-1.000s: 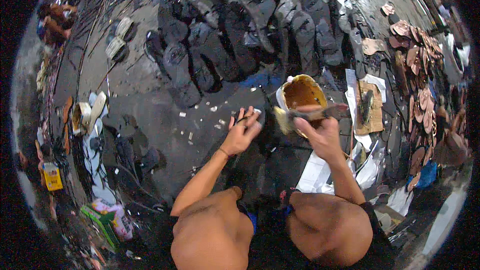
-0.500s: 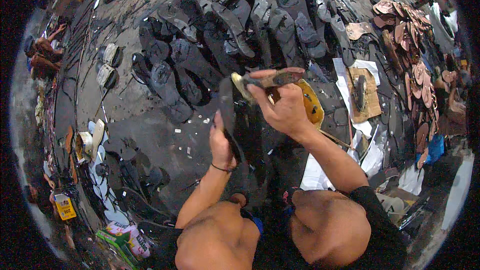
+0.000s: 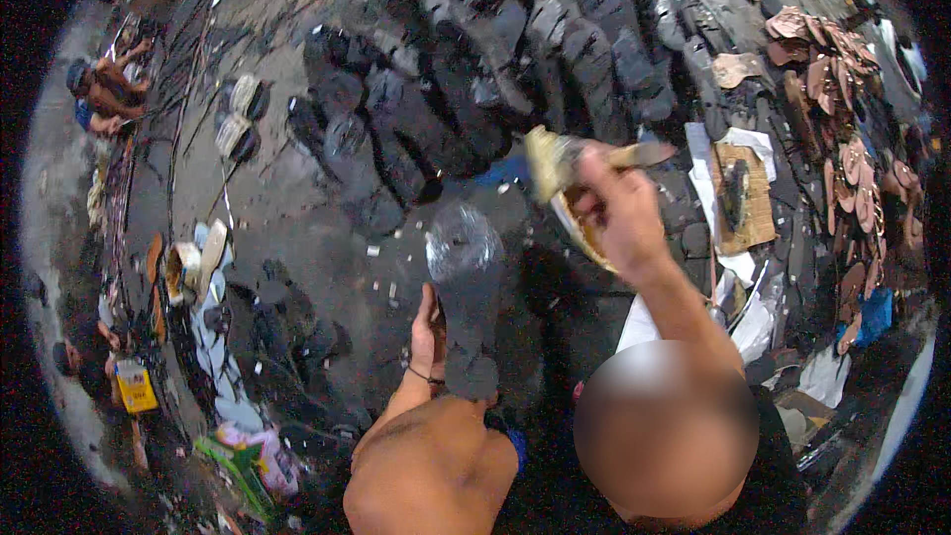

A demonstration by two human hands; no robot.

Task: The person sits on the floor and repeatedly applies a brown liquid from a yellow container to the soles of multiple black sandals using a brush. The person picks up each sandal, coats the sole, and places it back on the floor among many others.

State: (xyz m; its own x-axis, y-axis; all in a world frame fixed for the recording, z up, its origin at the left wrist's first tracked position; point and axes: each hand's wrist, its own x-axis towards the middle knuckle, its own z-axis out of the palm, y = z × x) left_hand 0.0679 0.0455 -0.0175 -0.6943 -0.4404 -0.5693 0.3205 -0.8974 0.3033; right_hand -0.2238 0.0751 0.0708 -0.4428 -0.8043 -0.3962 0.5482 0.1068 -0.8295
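Observation:
My left hand [image 3: 426,342] grips a dark shoe sole [image 3: 468,307] by its left edge, thumb along the side and the other fingers hidden beneath. The sole's broad face is turned up, and its far end has a glossy, wet-looking coat. Off to the right, my right hand [image 3: 629,213] is closed round the handle of a brush [image 3: 548,163] with pale, flared bristles. Those bristles hang at the far left rim of a yellowish container [image 3: 584,228], which the hand partly covers; whether they touch it I cannot tell.
Many dark soles [image 3: 396,119] lie in overlapping rows beyond my hands. Pinkish-tan sandals [image 3: 857,173] pile up at the right, near brown cardboard [image 3: 748,198] on white paper. Another person [image 3: 114,94] sits at the far left. A yellow box [image 3: 136,386] stands at the left.
My left hand has tilted the sole so its face shows and drawn it nearer me. My right hand has carried the brush away from the sole, rightward to the container. The view has shifted slightly.

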